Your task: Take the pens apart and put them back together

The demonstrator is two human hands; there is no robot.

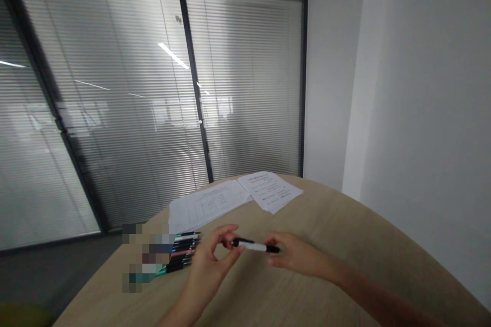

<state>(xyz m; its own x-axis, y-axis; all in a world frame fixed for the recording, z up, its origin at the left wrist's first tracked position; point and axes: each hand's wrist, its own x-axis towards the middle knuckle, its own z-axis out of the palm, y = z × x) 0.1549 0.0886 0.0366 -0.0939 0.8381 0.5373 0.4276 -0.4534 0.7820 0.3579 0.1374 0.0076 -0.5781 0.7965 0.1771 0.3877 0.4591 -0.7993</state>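
Note:
Between my two hands a white pen [253, 246] with black ends is held roughly level, just above the table. My left hand [215, 255] pinches its left end, where a black clip shows, between thumb and fingers. Around the other black end my right hand [286, 251] has its fingers closed. Just left of my left hand lies a row of several pens [184, 253], mostly dark, with white, red and green parts among them. Their left side is covered by a pixelated patch, and my left hand hides some of their right ends.
The round wooden table [345, 230] carries two lots of printed paper at its far side: a sheet with a table on it [209, 204] and a text sheet [270, 191]. Glass panels with blinds [245, 87] stand behind, and a pale wall [429, 87] rises on the right.

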